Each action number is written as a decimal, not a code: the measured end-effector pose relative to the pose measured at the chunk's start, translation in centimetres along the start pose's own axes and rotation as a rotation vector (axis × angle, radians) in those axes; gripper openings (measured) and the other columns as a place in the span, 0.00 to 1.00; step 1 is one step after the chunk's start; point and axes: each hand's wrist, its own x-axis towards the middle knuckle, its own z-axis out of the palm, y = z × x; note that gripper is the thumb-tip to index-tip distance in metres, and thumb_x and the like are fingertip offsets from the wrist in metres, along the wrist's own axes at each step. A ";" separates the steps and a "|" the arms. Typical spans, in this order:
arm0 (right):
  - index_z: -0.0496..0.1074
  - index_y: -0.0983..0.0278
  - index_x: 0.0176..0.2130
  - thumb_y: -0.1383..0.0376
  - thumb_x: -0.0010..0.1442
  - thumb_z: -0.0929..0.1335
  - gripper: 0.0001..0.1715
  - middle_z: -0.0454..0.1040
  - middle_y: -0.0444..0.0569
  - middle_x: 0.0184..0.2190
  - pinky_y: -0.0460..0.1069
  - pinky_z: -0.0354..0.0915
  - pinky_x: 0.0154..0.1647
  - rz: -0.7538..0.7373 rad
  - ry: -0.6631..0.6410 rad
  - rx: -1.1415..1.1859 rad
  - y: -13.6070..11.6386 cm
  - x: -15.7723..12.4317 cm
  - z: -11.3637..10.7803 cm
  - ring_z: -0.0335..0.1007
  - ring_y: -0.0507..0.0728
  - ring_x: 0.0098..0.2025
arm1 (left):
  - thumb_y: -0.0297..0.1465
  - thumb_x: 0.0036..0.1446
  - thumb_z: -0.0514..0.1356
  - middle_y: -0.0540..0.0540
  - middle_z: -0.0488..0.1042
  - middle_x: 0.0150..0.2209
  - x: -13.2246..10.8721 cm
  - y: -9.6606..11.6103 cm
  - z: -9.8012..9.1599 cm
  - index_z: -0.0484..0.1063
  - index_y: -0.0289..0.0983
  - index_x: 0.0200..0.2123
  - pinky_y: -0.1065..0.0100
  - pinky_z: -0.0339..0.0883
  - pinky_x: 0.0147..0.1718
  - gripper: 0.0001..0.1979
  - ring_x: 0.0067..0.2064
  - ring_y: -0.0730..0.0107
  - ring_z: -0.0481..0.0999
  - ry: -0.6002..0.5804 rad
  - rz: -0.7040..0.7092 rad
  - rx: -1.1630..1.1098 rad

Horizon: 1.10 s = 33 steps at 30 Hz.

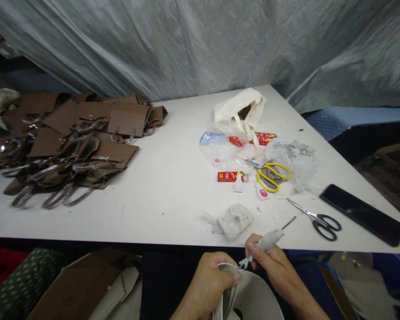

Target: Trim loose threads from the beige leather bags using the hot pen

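Observation:
My left hand (206, 282) is closed on the edge of a light grey bag (258, 295), thumb on the near side, below the table's front edge. My right hand (270, 260) grips a thin tool with a white wrapped handle (270, 240). A dark metal spike sticks out of the tool's far end, and its whitish lower end meets the bag's rim beside my left thumb. Whether that tip goes into the material, I cannot tell. Just beyond my hands, a crumpled clear plastic packet (236, 221) lies on the white table (173, 178).
Brown handbags (126, 120) are piled at the left. Yellow-handled scissors (273, 173), black-handled scissors (320, 220), a red box (228, 177), a small white bottle (238, 183) and a black phone (363, 214) lie at the right. Behind them sits a cream cloth bag (231, 109).

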 end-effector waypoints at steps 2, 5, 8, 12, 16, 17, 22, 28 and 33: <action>0.71 0.63 0.30 0.45 0.72 0.62 0.30 0.67 0.43 0.24 0.48 0.58 0.34 -0.010 0.001 0.002 -0.2 0.0 0.1 0.65 0.55 0.30 | 0.32 0.38 0.67 0.51 0.71 0.20 0.1 -0.2 0.0 0.76 0.33 0.24 0.68 0.54 0.28 0.09 0.25 0.72 0.63 0.006 -0.002 -0.020; 0.70 0.63 0.29 0.44 0.72 0.62 0.31 0.66 0.42 0.23 0.48 0.57 0.33 -0.028 -0.006 -0.003 -0.4 0.0 0.4 0.64 0.54 0.28 | 0.31 0.36 0.67 0.51 0.70 0.20 0.2 -0.4 0.2 0.77 0.33 0.24 0.67 0.53 0.28 0.08 0.25 0.71 0.63 -0.001 -0.017 -0.023; 0.67 0.63 0.27 0.44 0.72 0.62 0.31 0.63 0.41 0.21 0.48 0.56 0.30 -0.024 0.012 -0.003 -0.6 0.3 0.6 0.62 0.53 0.27 | 0.29 0.34 0.67 0.51 0.70 0.19 0.2 -0.4 0.1 0.77 0.33 0.23 0.67 0.53 0.28 0.07 0.25 0.72 0.62 0.002 -0.020 -0.009; 0.69 0.62 0.30 0.45 0.73 0.62 0.29 0.64 0.41 0.22 0.47 0.58 0.30 -0.083 0.273 -0.016 -0.7 0.7 1.1 0.63 0.54 0.27 | 0.31 0.36 0.69 0.50 0.71 0.19 0.5 -0.5 -0.8 0.77 0.33 0.24 0.68 0.53 0.27 0.09 0.24 0.71 0.64 0.011 -0.021 -0.122; 0.73 0.61 0.36 0.49 0.73 0.63 0.22 0.73 0.45 0.27 0.48 0.65 0.36 -0.200 0.510 -0.167 -0.9 1.1 1.8 0.71 0.56 0.32 | 0.37 0.36 0.74 0.51 0.71 0.20 1.1 -1.5 -1.8 0.75 0.35 0.28 0.69 0.55 0.26 0.17 0.23 0.72 0.65 -0.001 -0.018 -0.295; 0.73 0.61 0.37 0.51 0.74 0.63 0.20 0.74 0.45 0.29 0.48 0.66 0.38 -0.223 0.521 -0.201 -1.0 1.2 2.0 0.72 0.57 0.34 | 0.38 0.36 0.75 0.52 0.70 0.20 1.3 -1.8 -2.0 0.74 0.35 0.28 0.70 0.55 0.25 0.19 0.22 0.73 0.65 -0.004 -0.016 -0.329; 0.73 0.60 0.39 0.55 0.74 0.63 0.16 0.75 0.45 0.31 0.49 0.67 0.39 -0.296 0.470 -0.287 -1.4 1.5 2.5 0.73 0.57 0.35 | 0.38 0.36 0.77 0.52 0.71 0.20 2.1 -2.4 -2.9 0.73 0.36 0.29 0.70 0.56 0.24 0.21 0.21 0.73 0.66 -0.047 -0.041 -0.471; 0.73 0.60 0.38 0.58 0.75 0.63 0.15 0.74 0.46 0.32 0.50 0.66 0.40 -0.340 0.410 -0.344 -1.3 2.1 2.5 0.71 0.57 0.36 | 0.35 0.34 0.79 0.47 0.77 0.22 2.9 -2.1 -3.8 0.77 0.34 0.28 0.68 0.62 0.29 0.19 0.24 0.70 0.70 -0.086 -0.072 -0.499; 0.73 0.60 0.38 0.59 0.74 0.64 0.14 0.75 0.47 0.32 0.51 0.66 0.40 -0.390 0.402 -0.372 -1.4 2.0 2.5 0.71 0.58 0.35 | 0.34 0.34 0.80 0.46 0.77 0.23 3.4 -2.5 -4.1 0.78 0.36 0.27 0.65 0.63 0.30 0.18 0.25 0.67 0.71 -0.100 -0.107 -0.512</action>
